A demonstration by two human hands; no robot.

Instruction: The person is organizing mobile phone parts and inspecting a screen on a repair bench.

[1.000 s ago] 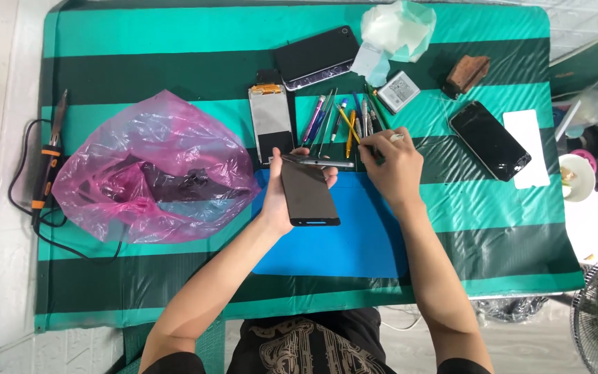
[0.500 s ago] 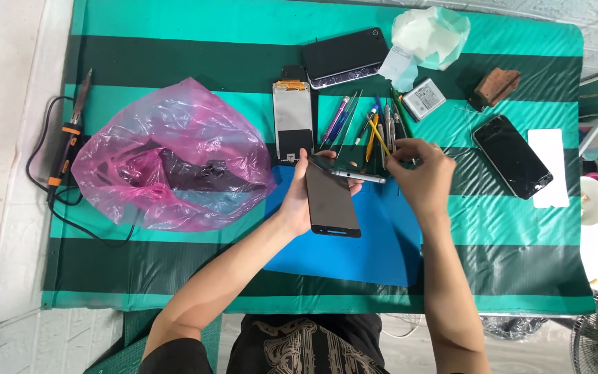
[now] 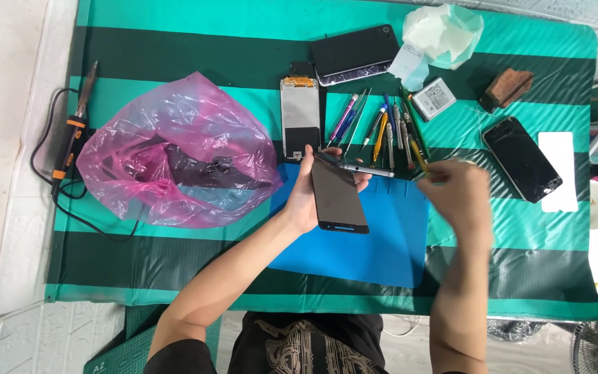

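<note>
Head view only. My left hand [image 3: 307,195] is curled round a phone [image 3: 339,195], fingers on its far edge, thumb side under; the dark glossy screen faces up, tilted, held just above the blue mat [image 3: 382,242]. A thin silver frame strip [image 3: 365,169] sits at the phone's top edge, touching my fingertips.

My right hand [image 3: 461,197] is motion-blurred, loosely closed w/ fingers pinched on a slim yellow tool [image 3: 420,161]; can't tell the exact grip. It's near the phone's right side, not touching it.

Materials: the mat is flat, matte, rubbery-looking w/ rounded corners, on a striped teal/dark-green woven cloth [image 3: 174,41]. The pink bag [image 3: 174,156] is thin crinkled plastic, translucent, dark items inside. The row of tools [image 3: 382,128], thin metal shafts w/ coloured handles, is just beyond the phone. A cracked black phone [image 3: 520,159] lies right, well apart. An LCD panel [image 3: 300,119], grey and rectangular, is just beyond my left hand. A soldering iron [image 3: 70,135] w/ black cord is at the far left.
</note>
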